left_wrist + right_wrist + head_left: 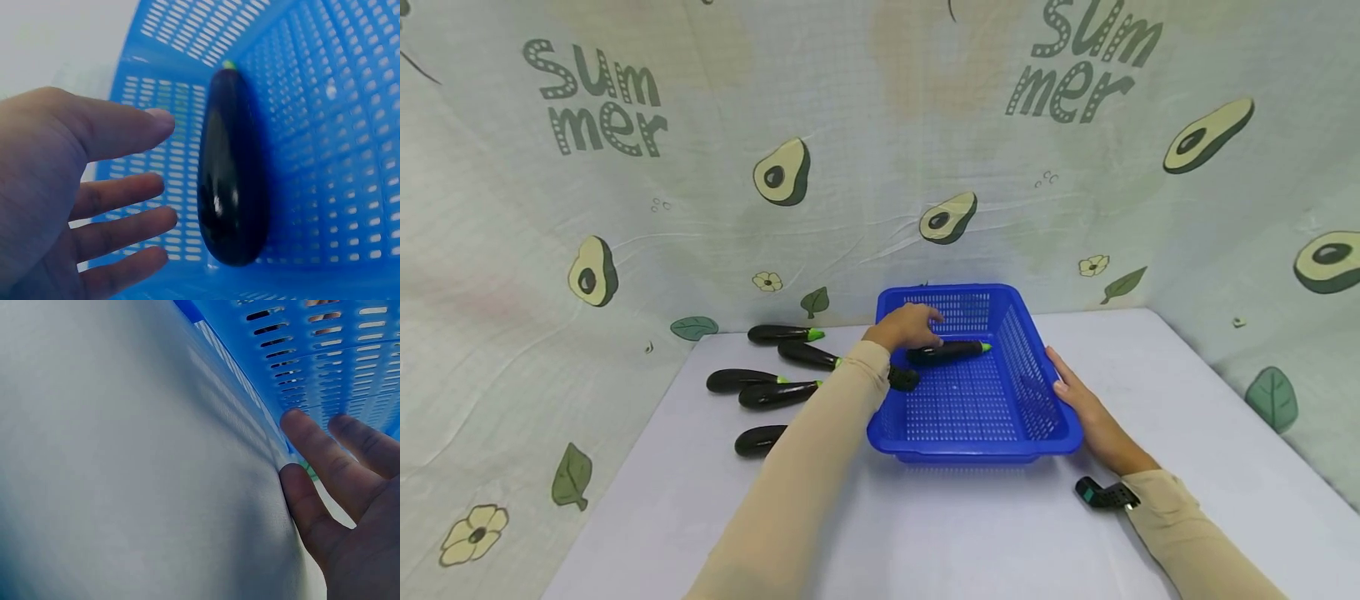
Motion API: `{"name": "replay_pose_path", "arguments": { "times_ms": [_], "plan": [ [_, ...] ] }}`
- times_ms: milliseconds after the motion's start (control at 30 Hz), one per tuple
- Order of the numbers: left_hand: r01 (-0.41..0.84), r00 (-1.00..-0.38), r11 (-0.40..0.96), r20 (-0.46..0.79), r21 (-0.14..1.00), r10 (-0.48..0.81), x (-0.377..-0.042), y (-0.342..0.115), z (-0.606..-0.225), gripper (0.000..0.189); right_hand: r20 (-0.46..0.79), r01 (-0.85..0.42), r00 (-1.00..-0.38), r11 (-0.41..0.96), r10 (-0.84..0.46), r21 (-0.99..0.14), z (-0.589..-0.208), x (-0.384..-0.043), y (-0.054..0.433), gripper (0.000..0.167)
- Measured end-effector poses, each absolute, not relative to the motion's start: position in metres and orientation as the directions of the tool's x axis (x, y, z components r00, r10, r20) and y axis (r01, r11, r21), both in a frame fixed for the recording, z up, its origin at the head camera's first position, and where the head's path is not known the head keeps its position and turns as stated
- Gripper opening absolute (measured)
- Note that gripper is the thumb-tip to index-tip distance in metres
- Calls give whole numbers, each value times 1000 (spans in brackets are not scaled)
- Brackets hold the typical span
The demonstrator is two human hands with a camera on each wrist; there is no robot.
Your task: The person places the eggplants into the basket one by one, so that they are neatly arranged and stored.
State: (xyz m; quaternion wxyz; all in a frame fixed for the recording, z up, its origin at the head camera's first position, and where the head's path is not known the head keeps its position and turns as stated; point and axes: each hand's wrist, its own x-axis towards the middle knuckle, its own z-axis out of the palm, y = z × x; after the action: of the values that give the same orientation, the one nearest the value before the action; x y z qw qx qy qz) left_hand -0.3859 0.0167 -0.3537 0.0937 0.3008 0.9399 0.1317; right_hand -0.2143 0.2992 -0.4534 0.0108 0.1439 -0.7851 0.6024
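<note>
A blue plastic basket point(962, 447) with slotted walls stands on the table, and one dark eggplant point(953, 352) with a green stem end lies on its floor near the far wall. My left hand point(912, 326) is over the basket's left side, its fingers spread and apart from the eggplant point(232, 175), holding nothing. At the basket's right outer side is my right hand point(1086, 408), with its thumb by the rim. In the right wrist view, the straight fingers point(325, 450) of that hand reach along the slotted outer wall point(306, 356), low by the table.
Several more eggplants lie loose on the white table point(1000, 533) left of the basket, among them one at the back point(778, 334) and one in front point(758, 440), which my left sleeve point(805, 475) partly covers. A printed cloth point(865, 108) hangs behind the table.
</note>
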Motion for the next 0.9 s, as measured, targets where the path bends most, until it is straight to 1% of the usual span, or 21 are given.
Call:
{"name": "replay_pose_path", "arguments": {
  "times_ms": [100, 200, 433, 600, 767, 900],
  "plan": [
    [559, -781, 740, -64, 375, 622, -381, 14, -349, 50, 205, -252, -956, 224, -211, -941, -454, -215, 299, 62],
    [560, -774, 715, -41, 419, 631, -375, 11, -342, 49, 224, -268, -953, 220, -204, -938, -453, -215, 299, 61],
    [574, -769, 701, -16, 423, 639, -364, 1, -333, 45, 244, -287, -953, 284, -177, -915, -453, -215, 301, 57],
    [571, -765, 678, -1, 462, 645, -356, -9, -330, 43, 228, -270, -960, 336, -160, -902, -453, -213, 299, 56],
    [576, -756, 654, 15, 490, 654, -354, -21, -329, 43, 180, -228, -969, 329, -170, -916, -453, -212, 297, 57],
    [575, -751, 633, 29, 519, 659, -351, -31, -328, 43, 170, -218, -970, 318, -172, -923, -454, -212, 297, 57]
  ]
}}
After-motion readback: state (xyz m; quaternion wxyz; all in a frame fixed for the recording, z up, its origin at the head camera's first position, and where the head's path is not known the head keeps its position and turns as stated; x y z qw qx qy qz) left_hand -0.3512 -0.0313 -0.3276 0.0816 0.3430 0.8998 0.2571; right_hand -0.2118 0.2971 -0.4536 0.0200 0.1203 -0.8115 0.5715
